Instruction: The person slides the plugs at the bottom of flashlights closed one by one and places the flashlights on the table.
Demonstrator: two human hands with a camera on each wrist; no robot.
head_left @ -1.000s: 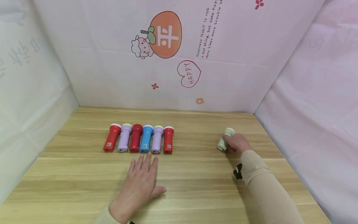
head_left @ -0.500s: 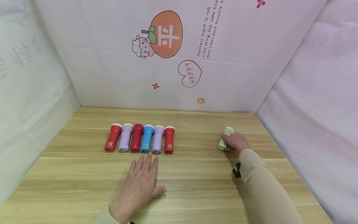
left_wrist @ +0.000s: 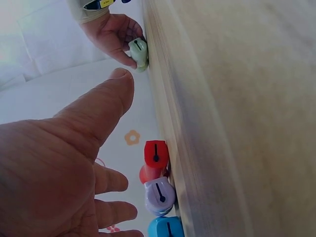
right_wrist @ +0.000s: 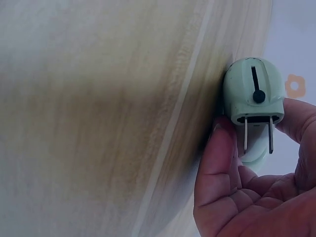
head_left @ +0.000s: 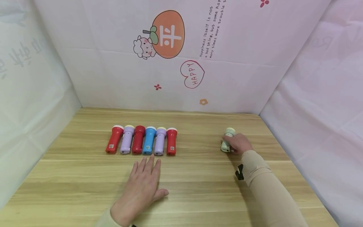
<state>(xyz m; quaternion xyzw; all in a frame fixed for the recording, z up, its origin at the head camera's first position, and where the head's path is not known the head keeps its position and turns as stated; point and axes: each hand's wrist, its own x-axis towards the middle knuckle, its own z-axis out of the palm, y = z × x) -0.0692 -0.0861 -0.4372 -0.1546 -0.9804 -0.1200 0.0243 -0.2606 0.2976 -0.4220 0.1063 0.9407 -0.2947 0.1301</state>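
Observation:
My right hand (head_left: 240,144) grips a pale green flashlight (head_left: 228,138) on the right part of the table. In the right wrist view, thumb and fingers hold the green flashlight (right_wrist: 254,89) from its sides, and two metal plug prongs stick out of its tail end. My left hand (head_left: 141,186) lies palm down with straight, spread fingers. Its fingertips are just in front of a row of flashlights: a red one (head_left: 114,139), a lilac one (head_left: 127,139), a dark red one (head_left: 138,140), a blue one (head_left: 149,140), another lilac one (head_left: 160,141) and another red one (head_left: 171,141).
The wooden table (head_left: 198,195) is bordered by a white printed backdrop (head_left: 113,85) behind. White cloth walls rise on the left (head_left: 34,94) and on the right (head_left: 320,104). A wide gap separates the row from the green flashlight.
The green flashlight in my right hand has turned a little straighter and shifted slightly away from me. My left hand and the row of flashlights have stayed in place.

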